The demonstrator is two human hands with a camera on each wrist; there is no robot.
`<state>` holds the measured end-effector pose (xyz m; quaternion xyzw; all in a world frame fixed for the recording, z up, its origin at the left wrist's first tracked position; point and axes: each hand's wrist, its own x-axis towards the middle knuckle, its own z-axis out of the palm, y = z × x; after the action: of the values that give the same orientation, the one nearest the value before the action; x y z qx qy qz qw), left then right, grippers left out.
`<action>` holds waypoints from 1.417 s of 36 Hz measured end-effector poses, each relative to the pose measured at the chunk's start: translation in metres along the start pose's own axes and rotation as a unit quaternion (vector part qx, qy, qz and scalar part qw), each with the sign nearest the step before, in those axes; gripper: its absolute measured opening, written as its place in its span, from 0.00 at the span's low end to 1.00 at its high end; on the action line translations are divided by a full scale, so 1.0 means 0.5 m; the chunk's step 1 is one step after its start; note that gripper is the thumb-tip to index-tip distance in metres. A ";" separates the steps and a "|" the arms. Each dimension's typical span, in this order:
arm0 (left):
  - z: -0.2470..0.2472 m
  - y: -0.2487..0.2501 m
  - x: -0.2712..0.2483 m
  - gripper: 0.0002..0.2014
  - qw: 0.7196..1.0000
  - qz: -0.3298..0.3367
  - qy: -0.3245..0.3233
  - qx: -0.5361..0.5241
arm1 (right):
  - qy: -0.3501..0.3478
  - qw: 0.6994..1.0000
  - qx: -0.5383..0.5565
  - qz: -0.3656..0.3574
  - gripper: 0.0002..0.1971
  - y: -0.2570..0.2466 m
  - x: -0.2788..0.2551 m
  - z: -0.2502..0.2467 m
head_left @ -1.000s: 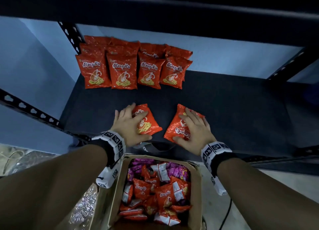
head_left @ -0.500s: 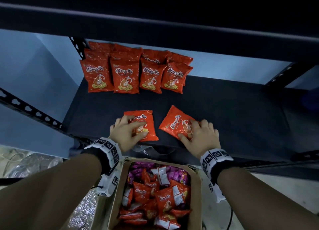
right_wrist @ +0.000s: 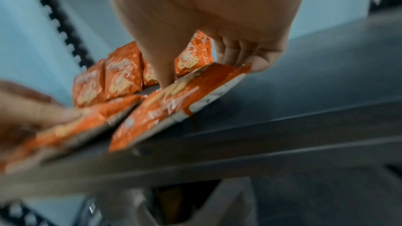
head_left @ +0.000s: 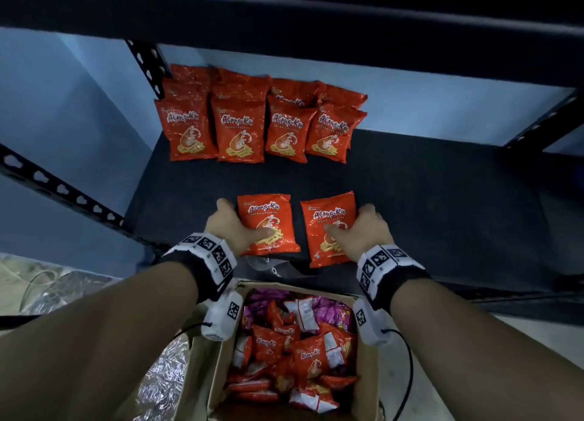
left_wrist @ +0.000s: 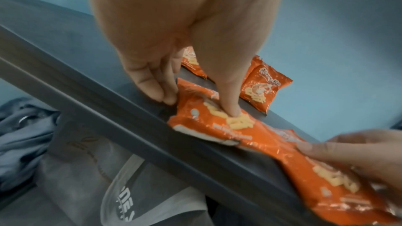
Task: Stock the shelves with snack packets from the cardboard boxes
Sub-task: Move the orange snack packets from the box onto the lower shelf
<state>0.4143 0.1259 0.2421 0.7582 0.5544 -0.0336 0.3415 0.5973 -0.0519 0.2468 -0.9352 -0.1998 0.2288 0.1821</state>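
Observation:
Two orange prawn-cracker packets lie face up near the front edge of the dark shelf (head_left: 442,205). My left hand (head_left: 232,228) grips the left packet (head_left: 267,223) by its left side, thumb on top and fingers at its edge. My right hand (head_left: 363,231) grips the right packet (head_left: 328,228) the same way from the right. In the left wrist view my thumb presses the left packet (left_wrist: 208,123). The right packet (right_wrist: 174,102) overhangs the shelf lip in the right wrist view. Several matching packets (head_left: 252,126) stand in rows at the back left. The open cardboard box (head_left: 221,357) below holds more packets.
The shelf's right half and middle strip are bare. A dark shelf beam (head_left: 284,6) runs overhead. Perforated black uprights (head_left: 57,190) frame the left side. Crinkled silver foil (head_left: 161,379) and a cable lie on the floor left of the box. Purple packets (head_left: 328,310) sit at the box's far end.
Both hands have turned their packets from tilted to upright and square, side by side, and shifted from resting on top to gripping the outer sides.

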 end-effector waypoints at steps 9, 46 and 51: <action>-0.008 0.028 0.030 0.29 0.998 0.015 -0.063 -0.028 | 0.002 0.998 0.055 -0.008 0.17 -0.030 0.047 0.007; -0.018 0.173 0.158 0.11 0.972 0.161 0.075 -0.156 | 0.071 0.951 0.287 -0.090 0.10 -0.095 0.206 -0.045; -0.001 0.127 0.118 0.08 0.964 0.177 0.032 -0.194 | 0.052 0.950 0.289 -0.108 0.12 -0.065 0.138 -0.029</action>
<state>0.4917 0.1647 0.2476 0.7640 0.4185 0.1600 0.4643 0.6514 0.0035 0.2485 -0.8258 -0.2150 0.2066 0.4787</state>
